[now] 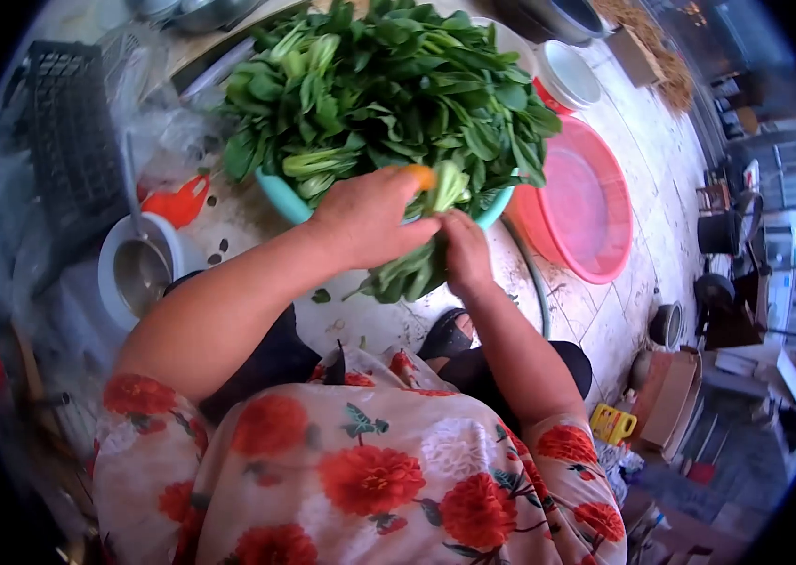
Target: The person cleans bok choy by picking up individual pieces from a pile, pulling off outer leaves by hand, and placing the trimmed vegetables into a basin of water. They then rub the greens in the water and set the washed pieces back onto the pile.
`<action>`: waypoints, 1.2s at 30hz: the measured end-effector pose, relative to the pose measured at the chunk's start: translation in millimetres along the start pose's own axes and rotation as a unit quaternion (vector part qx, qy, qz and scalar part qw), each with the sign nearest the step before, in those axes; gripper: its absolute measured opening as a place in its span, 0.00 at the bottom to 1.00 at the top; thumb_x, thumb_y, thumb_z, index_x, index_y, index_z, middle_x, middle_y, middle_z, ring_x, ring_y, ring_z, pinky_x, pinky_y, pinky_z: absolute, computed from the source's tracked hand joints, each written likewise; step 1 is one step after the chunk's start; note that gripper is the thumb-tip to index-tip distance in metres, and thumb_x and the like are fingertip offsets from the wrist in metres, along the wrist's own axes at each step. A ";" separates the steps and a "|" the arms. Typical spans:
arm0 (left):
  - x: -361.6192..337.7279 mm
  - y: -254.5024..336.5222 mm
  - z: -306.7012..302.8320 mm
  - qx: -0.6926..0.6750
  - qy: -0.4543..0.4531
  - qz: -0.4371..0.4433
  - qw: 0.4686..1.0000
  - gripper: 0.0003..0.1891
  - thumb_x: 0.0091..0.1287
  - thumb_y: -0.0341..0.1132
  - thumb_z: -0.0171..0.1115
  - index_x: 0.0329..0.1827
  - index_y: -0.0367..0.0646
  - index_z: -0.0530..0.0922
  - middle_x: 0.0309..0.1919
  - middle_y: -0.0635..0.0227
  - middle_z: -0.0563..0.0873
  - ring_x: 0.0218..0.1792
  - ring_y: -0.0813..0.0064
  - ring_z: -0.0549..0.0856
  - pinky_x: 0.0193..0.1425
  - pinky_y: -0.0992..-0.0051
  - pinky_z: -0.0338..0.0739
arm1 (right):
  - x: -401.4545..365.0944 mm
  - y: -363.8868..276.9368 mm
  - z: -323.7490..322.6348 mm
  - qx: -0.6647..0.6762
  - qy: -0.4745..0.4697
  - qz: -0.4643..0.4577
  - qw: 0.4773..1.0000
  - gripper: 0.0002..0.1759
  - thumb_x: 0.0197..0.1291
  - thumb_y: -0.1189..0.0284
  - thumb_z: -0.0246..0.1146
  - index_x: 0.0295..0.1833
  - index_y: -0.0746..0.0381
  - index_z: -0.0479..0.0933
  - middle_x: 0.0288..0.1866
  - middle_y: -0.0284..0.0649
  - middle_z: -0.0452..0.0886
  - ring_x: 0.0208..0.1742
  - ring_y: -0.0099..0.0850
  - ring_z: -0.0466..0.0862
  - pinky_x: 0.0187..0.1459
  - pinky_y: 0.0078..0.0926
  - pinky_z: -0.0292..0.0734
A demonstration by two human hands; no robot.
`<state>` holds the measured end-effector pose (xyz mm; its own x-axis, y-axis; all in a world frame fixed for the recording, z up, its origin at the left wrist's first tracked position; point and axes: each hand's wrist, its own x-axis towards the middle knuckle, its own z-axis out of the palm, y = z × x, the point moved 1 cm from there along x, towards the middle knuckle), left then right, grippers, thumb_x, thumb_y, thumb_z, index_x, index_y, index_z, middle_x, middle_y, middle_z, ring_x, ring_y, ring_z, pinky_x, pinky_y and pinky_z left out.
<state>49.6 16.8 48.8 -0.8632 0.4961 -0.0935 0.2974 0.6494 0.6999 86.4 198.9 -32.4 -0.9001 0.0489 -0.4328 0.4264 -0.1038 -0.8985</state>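
A small bunch of leafy greens [407, 273] is between my two hands, its pale stem end [450, 185] up and its leaves hanging down. My left hand [365, 218] is closed round the bunch from the left, with something orange at its fingers that I cannot make out. From the right, my right hand [466, 252] pinches the same bunch just below the stem end. Right beyond the hands, a large heap of dark green leafy vegetables [398, 94] overflows a teal basin [285, 200].
A pink basin [595, 202] stands right of the heap, with a white bucket [569, 75] behind it. At left are a grey-white bucket [120, 273], a red-orange plastic piece [178, 201] and a black crate [68, 104]. A hose [536, 282] crosses the tiled floor.
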 end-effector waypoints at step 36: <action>-90.2 85.3 -16.5 -0.706 -0.163 0.399 0.562 0.14 0.69 0.38 0.54 0.47 0.34 0.78 0.32 0.60 0.85 0.24 0.74 0.82 0.35 0.77 0.78 | 115.3 81.8 61.9 -0.501 -0.245 -0.223 0.800 0.23 0.54 0.68 0.57 0.56 0.61 0.78 0.53 0.51 0.81 0.55 0.48 0.79 0.59 0.39 0.73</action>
<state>146.1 18.0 128.6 -0.4965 0.5330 0.6851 -0.2820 -0.8455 0.4534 12.0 134.6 -151.3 -0.8050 -0.5613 -0.1922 -0.3108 0.6749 -0.6693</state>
